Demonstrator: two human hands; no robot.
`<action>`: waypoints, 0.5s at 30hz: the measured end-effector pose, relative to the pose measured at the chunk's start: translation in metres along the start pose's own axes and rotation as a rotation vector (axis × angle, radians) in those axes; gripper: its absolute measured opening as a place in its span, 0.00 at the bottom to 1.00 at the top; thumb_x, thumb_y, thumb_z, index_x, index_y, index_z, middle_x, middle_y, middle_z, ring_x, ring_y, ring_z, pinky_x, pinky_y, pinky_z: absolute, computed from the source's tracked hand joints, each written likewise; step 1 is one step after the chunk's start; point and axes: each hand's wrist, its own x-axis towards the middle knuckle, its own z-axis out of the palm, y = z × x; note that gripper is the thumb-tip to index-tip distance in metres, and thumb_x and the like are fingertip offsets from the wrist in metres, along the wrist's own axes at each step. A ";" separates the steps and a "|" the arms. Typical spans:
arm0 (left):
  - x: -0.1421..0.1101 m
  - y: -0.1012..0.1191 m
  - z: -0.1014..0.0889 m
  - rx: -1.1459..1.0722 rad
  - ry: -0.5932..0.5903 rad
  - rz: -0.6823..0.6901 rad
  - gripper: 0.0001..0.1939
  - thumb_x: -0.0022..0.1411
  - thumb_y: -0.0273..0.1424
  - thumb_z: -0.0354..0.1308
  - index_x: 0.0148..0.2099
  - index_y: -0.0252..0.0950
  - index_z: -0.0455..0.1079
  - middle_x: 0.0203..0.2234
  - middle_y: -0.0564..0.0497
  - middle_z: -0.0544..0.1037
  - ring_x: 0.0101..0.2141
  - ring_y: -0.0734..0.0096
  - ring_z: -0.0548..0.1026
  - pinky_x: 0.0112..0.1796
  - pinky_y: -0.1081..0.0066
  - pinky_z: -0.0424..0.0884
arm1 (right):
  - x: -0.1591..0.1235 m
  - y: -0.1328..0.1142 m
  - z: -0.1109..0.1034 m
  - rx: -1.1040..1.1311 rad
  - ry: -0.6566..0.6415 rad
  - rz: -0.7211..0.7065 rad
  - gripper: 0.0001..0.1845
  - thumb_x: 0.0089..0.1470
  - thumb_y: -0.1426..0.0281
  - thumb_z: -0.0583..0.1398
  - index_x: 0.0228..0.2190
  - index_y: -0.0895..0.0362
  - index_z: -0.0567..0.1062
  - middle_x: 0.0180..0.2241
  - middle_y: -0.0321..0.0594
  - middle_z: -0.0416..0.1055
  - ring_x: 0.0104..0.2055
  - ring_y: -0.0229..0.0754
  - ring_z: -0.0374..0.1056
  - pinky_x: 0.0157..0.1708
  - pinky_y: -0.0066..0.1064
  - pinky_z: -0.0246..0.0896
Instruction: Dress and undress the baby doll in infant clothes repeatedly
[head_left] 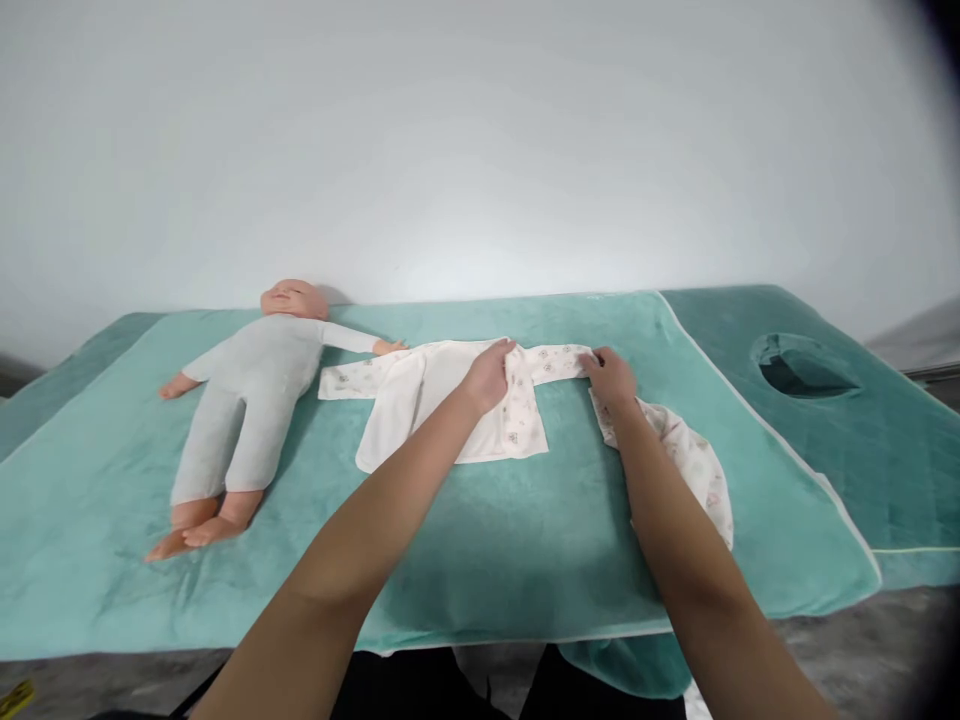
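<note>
A small white baby shirt (461, 430) with a printed pattern on its sleeves lies spread out, its front opened. My left hand (490, 374) is closed on the shirt's right-hand front edge, near the shoulder. At the cuff of the right-hand sleeve, my right hand (610, 378) pinches the fabric. To the left a baby doll (264, 355) in a pale grey bodysuit lies on its back, one hand at the shirt's left sleeve. Partly behind my right forearm is a crumpled printed baby garment (694, 465); its full shape is hidden.
A turquoise blanket (517, 550) covers a padded bed, with a darker green cover (885, 470) showing at the right. That cover has an oval hole (802, 368). Behind the bed rises a plain white wall (480, 140). Blanket fabric hangs over the front edge.
</note>
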 end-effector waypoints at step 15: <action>-0.054 -0.044 -0.024 0.914 0.087 0.139 0.09 0.49 0.35 0.67 0.24 0.39 0.72 0.20 0.50 0.73 0.34 0.56 0.75 0.41 0.61 0.69 | -0.048 -0.036 -0.005 -0.046 0.043 -0.586 0.18 0.63 0.63 0.51 0.48 0.57 0.73 0.54 0.54 0.67 0.57 0.54 0.62 0.56 0.43 0.56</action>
